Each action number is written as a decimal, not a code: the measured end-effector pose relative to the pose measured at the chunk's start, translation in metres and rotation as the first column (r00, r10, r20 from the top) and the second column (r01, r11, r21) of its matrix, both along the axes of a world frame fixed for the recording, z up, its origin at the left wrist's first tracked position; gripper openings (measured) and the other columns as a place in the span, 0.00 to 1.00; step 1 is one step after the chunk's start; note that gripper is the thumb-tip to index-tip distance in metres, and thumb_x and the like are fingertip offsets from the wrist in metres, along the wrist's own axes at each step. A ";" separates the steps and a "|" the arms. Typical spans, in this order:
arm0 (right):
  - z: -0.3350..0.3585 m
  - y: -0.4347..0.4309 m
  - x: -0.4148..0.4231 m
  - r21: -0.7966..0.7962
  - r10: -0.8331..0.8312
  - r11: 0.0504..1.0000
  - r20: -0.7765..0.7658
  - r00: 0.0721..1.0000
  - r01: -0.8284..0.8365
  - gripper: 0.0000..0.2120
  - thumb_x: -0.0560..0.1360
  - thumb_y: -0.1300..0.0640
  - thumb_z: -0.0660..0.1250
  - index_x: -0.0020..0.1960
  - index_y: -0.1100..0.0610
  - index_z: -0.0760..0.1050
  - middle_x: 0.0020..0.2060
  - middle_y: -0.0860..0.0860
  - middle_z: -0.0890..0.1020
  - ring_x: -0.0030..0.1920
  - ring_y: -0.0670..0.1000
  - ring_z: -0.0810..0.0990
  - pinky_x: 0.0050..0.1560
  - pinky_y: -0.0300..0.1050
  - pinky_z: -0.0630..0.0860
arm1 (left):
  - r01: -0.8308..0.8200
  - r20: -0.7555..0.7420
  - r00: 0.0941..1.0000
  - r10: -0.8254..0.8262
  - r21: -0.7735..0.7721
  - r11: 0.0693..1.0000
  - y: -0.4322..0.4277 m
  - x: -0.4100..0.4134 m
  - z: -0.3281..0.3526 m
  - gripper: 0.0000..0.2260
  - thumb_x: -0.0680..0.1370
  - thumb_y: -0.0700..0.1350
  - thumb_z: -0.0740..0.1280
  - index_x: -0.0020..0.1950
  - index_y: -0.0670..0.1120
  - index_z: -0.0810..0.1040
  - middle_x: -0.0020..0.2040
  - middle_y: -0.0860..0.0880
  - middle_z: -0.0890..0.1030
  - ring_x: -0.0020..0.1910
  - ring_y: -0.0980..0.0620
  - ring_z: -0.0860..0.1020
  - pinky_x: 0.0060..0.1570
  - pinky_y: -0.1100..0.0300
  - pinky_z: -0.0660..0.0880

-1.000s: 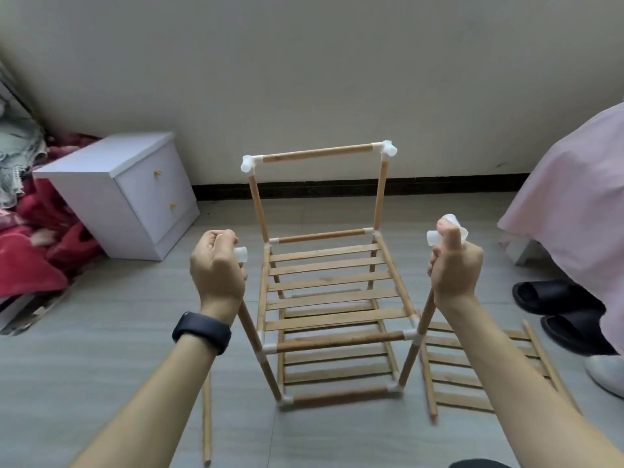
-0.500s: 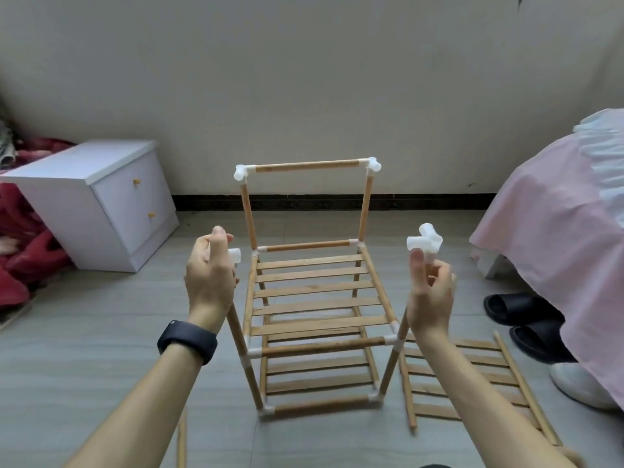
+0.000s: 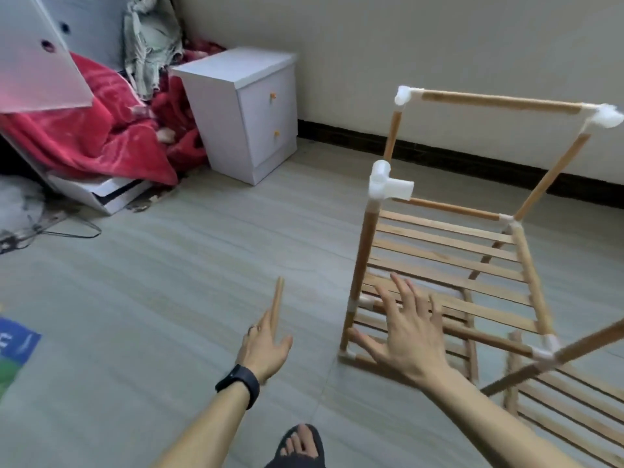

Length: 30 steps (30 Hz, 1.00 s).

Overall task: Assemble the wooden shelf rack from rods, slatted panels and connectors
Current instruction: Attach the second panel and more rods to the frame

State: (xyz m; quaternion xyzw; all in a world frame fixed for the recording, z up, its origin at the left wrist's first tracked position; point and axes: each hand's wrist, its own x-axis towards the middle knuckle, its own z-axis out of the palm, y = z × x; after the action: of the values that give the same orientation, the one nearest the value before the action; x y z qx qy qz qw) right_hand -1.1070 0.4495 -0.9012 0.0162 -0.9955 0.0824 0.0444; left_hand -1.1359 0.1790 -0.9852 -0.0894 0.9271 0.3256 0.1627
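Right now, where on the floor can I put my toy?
Bare floor stretches between the white cabinet and the loose rod, and left of the rod toward the mat. Crowded around the rack and spare panel.

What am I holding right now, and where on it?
The right hand is spread and holds nothing. The left hand meets the near end of the thin wooden rod on the floor; whether it grips cannot be told.

No readable text. Blue-green mat (image 3: 15, 349) at far left bears cut-off white marks, too partial to read.
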 end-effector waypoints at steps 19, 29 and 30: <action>-0.028 -0.017 -0.049 0.139 -0.004 0.990 -0.002 1.000 0.004 0.32 0.80 0.28 0.46 0.78 0.40 0.64 0.77 0.56 0.69 0.77 0.62 0.66 0.72 0.61 0.67 | -0.301 0.266 0.915 0.303 -0.050 0.952 -0.002 -0.015 -0.124 0.15 0.81 0.40 0.62 0.67 0.42 0.71 0.63 0.40 0.76 0.55 0.40 0.78 0.51 0.54 0.76; 0.017 -0.004 -0.062 -0.078 0.032 0.997 0.520 0.853 0.010 0.45 0.74 0.38 0.67 0.82 0.38 0.44 0.83 0.52 0.44 0.82 0.57 0.41 0.80 0.61 0.46 | -0.242 -0.096 0.934 0.343 0.535 0.810 0.002 -0.054 0.064 0.11 0.82 0.41 0.64 0.64 0.47 0.73 0.60 0.44 0.80 0.58 0.40 0.79 0.55 0.45 0.78; 0.030 0.000 -0.062 -0.148 0.034 0.987 0.566 0.824 0.060 0.45 0.74 0.42 0.69 0.82 0.40 0.46 0.83 0.53 0.46 0.82 0.58 0.43 0.80 0.61 0.47 | -0.167 -0.177 0.936 0.305 0.541 0.824 0.002 -0.056 0.093 0.10 0.83 0.42 0.64 0.64 0.49 0.73 0.59 0.46 0.80 0.56 0.43 0.80 0.52 0.48 0.78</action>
State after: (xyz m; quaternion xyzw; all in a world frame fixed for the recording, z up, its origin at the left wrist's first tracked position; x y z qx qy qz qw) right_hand -1.1694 0.4491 -0.8715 -0.0194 -0.9540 0.1623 -0.2512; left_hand -1.1920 0.1812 -0.8920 -0.1146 0.7996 0.5892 0.0178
